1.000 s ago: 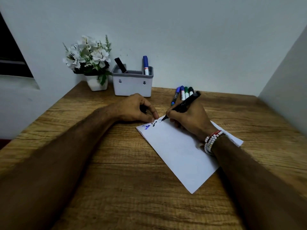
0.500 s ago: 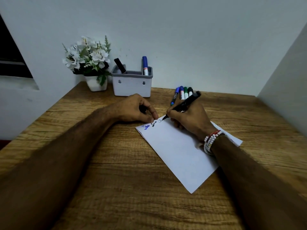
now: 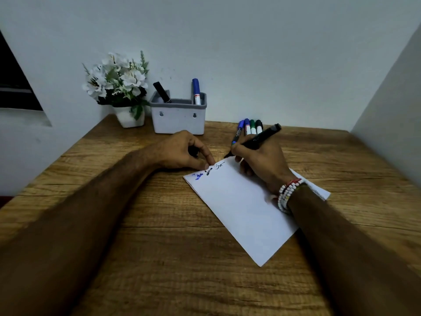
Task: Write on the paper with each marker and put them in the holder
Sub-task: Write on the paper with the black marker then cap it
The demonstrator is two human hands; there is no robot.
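Right hand (image 3: 262,163) pinches black marker (image 3: 256,140), tip at far edge of paper (image 3: 246,206) — scribbles (blue, black) along that edge. Left hand (image 3: 182,151) curled, fingertip pressing paper corner; something dark inside, cannot tell what. Four markers (image 3: 249,127) lie behind. Holder (image 3: 178,117) at wall, two markers inside.

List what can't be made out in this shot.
- Head view: the scribbles on the paper are too small to read.
- What the left hand encloses in its grip: a dark thing, hidden by curled fingers.
- Lower ends of the four markers on the table: hidden behind the right hand.
- Holder interior: hidden by its wall.
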